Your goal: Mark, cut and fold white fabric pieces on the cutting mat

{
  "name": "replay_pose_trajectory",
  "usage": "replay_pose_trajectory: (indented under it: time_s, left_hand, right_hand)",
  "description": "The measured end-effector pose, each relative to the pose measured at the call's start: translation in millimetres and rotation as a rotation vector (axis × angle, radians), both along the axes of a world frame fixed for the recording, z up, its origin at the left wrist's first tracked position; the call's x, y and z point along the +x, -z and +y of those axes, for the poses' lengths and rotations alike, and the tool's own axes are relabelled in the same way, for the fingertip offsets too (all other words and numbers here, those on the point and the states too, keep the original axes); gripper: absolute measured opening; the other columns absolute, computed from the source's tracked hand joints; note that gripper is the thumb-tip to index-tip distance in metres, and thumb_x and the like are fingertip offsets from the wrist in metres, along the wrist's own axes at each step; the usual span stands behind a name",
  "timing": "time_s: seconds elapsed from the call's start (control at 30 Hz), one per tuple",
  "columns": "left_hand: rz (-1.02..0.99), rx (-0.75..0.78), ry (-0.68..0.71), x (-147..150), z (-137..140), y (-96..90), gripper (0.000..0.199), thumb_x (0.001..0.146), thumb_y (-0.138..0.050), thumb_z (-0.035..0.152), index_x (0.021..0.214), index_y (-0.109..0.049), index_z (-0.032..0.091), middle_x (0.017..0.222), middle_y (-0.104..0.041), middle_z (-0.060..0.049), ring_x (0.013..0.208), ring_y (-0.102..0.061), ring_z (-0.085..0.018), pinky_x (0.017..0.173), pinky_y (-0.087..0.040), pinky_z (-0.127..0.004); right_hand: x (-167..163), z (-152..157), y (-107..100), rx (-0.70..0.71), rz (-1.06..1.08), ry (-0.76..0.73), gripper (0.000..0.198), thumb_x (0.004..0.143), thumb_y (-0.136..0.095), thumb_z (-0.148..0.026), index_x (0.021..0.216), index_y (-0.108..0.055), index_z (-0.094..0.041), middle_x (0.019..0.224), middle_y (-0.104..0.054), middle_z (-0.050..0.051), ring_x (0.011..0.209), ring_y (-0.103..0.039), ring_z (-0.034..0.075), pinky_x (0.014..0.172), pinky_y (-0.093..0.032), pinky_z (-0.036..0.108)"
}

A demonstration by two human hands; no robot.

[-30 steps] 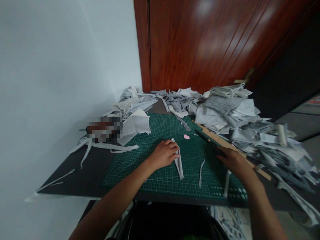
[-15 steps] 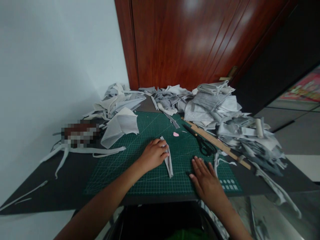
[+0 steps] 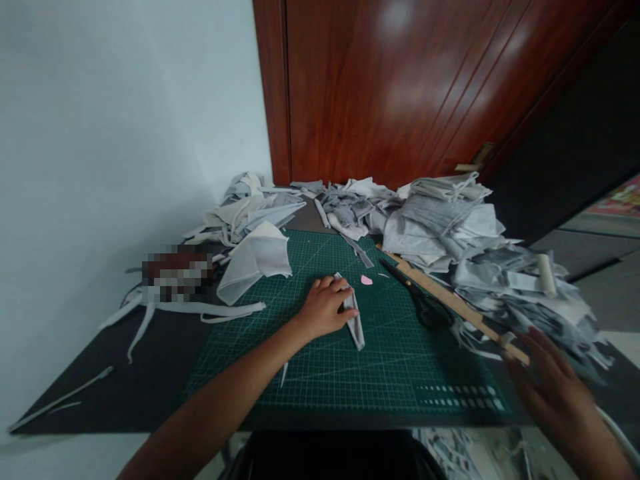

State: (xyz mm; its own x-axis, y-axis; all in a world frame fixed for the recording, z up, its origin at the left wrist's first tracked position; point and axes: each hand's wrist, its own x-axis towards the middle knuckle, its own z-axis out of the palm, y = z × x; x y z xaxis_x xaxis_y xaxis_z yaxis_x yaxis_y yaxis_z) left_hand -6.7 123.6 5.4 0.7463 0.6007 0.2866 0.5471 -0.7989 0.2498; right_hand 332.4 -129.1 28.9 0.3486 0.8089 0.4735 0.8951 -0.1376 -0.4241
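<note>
My left hand rests on a narrow, folded grey-white fabric strip, its fingers curled over the upper part and the thumb along the side. The strip lies slanted on the green cutting mat. My right hand, blurred by motion, is past the mat's right edge near the lower end of a wooden ruler. Its thumb and fingers are apart, and nothing shows in them. Black scissors lie beside the ruler, with thin fabric scraps near their handles.
Grey fabric is heaped at the back right, with a loose pile in front. White fabric pieces lie on the left beside a pixelated patch. A pink scrap sits mid-mat. Behind the dark table stands a wooden door.
My right hand has lifted off the mat and swung right, beyond the ruler's lower end. My left hand stays on the fabric strip. The whole view has shifted slightly.
</note>
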Motion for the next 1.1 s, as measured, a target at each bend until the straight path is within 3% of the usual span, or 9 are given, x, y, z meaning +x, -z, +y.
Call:
replay_pose_trajectory:
  time_s: [0.1,0.2,0.33,0.47,0.6,0.73,0.9,1.0,1.1]
  left_hand:
    - [-0.004,-0.020,0.011,-6.5,3.8,1.5,0.049,0.092,-0.066,0.051,0.134,-0.061,0.025,0.141,-0.058,-0.007,0.125,-0.048,-0.031,0.098,-0.042,-0.048]
    - [-0.009,-0.032,0.018,-7.8,4.9,0.5,0.048,0.093,-0.065,0.047,0.134,-0.060,0.024,0.140,-0.059,-0.008,0.123,-0.050,-0.031,0.097,-0.042,-0.048]
    - [-0.027,-0.054,-0.024,-6.5,5.1,1.0,0.043,0.090,-0.070,0.047,0.123,-0.065,0.021,0.129,-0.067,-0.009,0.120,-0.053,-0.031,0.097,-0.042,-0.049]
    - [-0.035,-0.046,-0.014,-6.1,4.4,1.2,0.039,0.088,-0.073,0.047,0.119,-0.067,0.024,0.131,-0.067,-0.006,0.119,-0.054,-0.029,0.096,-0.043,-0.047]
    - [0.000,-0.036,-0.035,-8.9,4.6,-1.4,0.033,0.093,-0.069,0.045,0.120,-0.068,0.026,0.129,-0.067,-0.003,0.118,-0.055,-0.027,0.097,-0.043,-0.046]
    - [0.002,-0.044,-0.056,-16.4,10.8,-4.6,0.025,0.093,-0.070,0.041,0.112,-0.071,0.026,0.135,-0.062,-0.003,0.124,-0.051,-0.026,0.101,-0.044,-0.044]
    - [-0.005,-0.117,0.191,-23.6,20.3,-6.4,0.013,0.097,-0.064,0.022,0.107,-0.072,0.024,0.129,-0.067,0.001,0.121,-0.054,-0.020,0.106,-0.041,-0.036]
    - [0.022,-0.145,0.197,-24.4,20.0,-10.2,0.014,0.098,-0.061,0.019,0.104,-0.072,0.023,0.118,-0.072,0.001,0.112,-0.058,-0.018,0.101,-0.042,-0.035]
    - [0.022,-0.140,0.111,-22.1,14.7,-14.7,0.008,0.093,-0.069,0.026,0.099,-0.071,0.022,0.111,-0.072,0.000,0.105,-0.059,-0.020,0.094,-0.043,-0.036]
  right_hand:
    - [-55.6,92.1,-22.8,-0.083,0.034,-0.353,0.042,0.098,-0.054,-0.047,0.132,-0.065,-0.026,0.139,-0.065,0.015,0.132,-0.057,0.037,0.113,-0.042,0.061]
    - [-122.8,171.8,-30.7,-0.122,0.133,-0.759,0.030,0.102,-0.052,-0.037,0.123,-0.072,-0.027,0.133,-0.070,0.009,0.128,-0.061,0.029,0.113,-0.044,0.052]
    - [-168.1,233.4,2.3,0.018,0.277,-0.844,0.028,0.102,-0.049,-0.028,0.116,-0.071,-0.021,0.111,-0.074,0.011,0.103,-0.070,0.024,0.095,-0.055,0.043]
    - [-157.2,236.5,31.6,-0.006,0.272,-0.890,0.025,0.100,-0.052,-0.024,0.119,-0.067,-0.021,0.115,-0.071,0.012,0.110,-0.065,0.025,0.098,-0.052,0.044]
    - [-138.2,223.5,28.7,-0.132,0.081,-0.972,0.031,0.098,-0.052,-0.015,0.126,-0.064,-0.020,0.128,-0.067,0.013,0.120,-0.061,0.026,0.106,-0.046,0.047]
    - [-133.6,222.6,25.2,-0.147,-0.045,-0.920,0.015,0.095,-0.057,-0.017,0.102,-0.071,-0.019,0.124,-0.068,0.014,0.117,-0.063,0.028,0.104,-0.044,0.050]
    - [-140.9,223.2,27.3,-0.120,-0.033,-0.883,0.007,0.091,-0.069,-0.027,0.095,-0.071,-0.021,0.120,-0.072,0.011,0.111,-0.066,0.029,0.105,-0.041,0.052]
    - [-146.2,218.1,22.3,-0.172,-0.049,-0.827,0.032,0.081,-0.081,-0.044,0.100,-0.072,-0.021,0.124,-0.071,0.013,0.113,-0.066,0.033,0.104,-0.041,0.054]
    - [-146.6,212.4,15.2,-0.233,-0.084,-0.820,0.038,0.081,-0.081,-0.041,0.110,-0.070,-0.020,0.130,-0.069,0.014,0.119,-0.063,0.034,0.107,-0.038,0.058]
